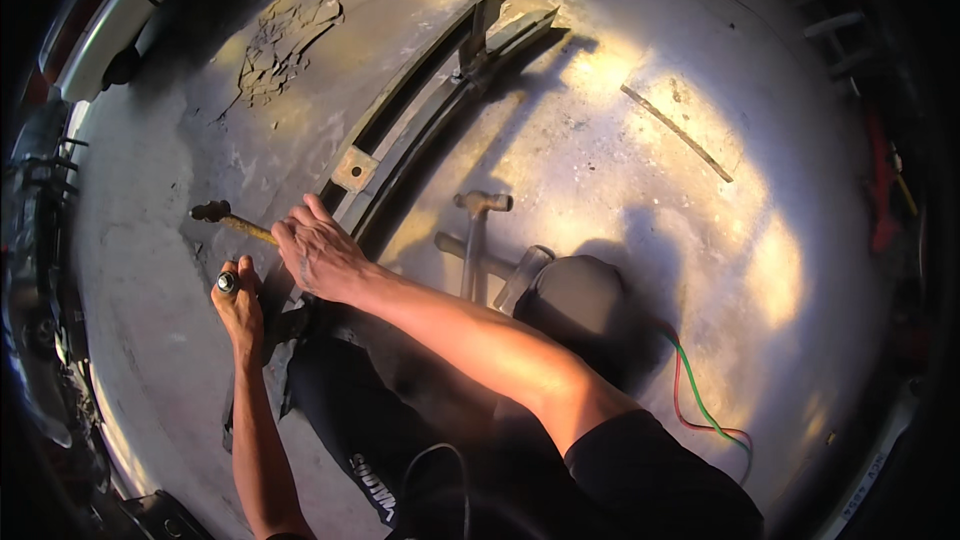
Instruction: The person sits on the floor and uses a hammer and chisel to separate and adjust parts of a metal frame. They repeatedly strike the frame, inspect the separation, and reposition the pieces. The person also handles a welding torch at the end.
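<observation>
My right hand [318, 250] is closed around the yellow handle of a hammer [212, 211], whose dark head points left, above my left hand. My left hand [238, 302] is closed on a tool seen end-on [227, 282], with a dark round end and a bright centre. The rest of that tool is hidden by my fingers. Both hands are over the near end of a long curved metal frame [430, 120] lying on the floor. A square plate with a hole [355, 170] sits on the frame just beyond my right hand.
A second hammer [484, 203] lies right of the frame, beside a dark round seat-like object [575, 298]. Green and red hoses [692, 380] curve near my right elbow. A thin strip [677, 133] lies on the cracked concrete floor. A vehicle part [100, 35] stands far left.
</observation>
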A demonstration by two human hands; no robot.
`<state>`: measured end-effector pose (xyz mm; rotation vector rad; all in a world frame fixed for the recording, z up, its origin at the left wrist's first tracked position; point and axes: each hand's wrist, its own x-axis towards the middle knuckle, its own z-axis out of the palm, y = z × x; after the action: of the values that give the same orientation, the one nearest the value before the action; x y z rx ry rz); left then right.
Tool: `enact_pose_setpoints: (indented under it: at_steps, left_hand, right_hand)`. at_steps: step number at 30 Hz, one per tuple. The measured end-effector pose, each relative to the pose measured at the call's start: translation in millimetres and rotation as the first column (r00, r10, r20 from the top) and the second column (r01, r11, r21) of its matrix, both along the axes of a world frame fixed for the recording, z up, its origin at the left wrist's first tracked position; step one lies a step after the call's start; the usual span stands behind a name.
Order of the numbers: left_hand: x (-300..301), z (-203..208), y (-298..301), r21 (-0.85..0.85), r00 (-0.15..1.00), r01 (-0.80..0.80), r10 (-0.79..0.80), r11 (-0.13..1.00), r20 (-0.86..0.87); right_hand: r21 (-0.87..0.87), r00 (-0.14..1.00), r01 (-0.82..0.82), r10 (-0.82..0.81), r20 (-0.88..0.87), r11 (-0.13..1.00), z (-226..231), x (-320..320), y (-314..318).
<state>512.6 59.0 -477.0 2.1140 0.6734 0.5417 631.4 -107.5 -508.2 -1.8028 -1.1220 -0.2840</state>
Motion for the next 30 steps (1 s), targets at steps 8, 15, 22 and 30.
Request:
enact_pose_setpoints:
  at_steps: [8, 15, 22, 30]
  left_hand:
    - [1, 0, -5, 0.074, 0.999, 0.011, -0.007, 0.997, -0.045]
    - [9, 10, -28, -0.085, 1.000, 0.021, -0.022, 0.996, -0.018]
    - [9, 6, -12, -0.085, 0.997, 0.026, -0.032, 0.996, -0.070]
    - [59, 3, 73, -0.330, 0.976, 0.195, -0.216, 0.924, -0.028]
  right_hand:
    - [-0.173, 0.993, -0.092, 0.104, 0.060, 0.981, 6, 11, -11]
    - [-0.430, 0.974, -0.223, 0.188, -0.123, 0.875, 40, 26, -17]
    - [-0.389, 0.971, -0.238, 0.219, -0.095, 0.890, 29, 36, -17]
    - [-0.127, 0.974, -0.140, 0.113, -0.196, 0.982, 33, 23, -25]
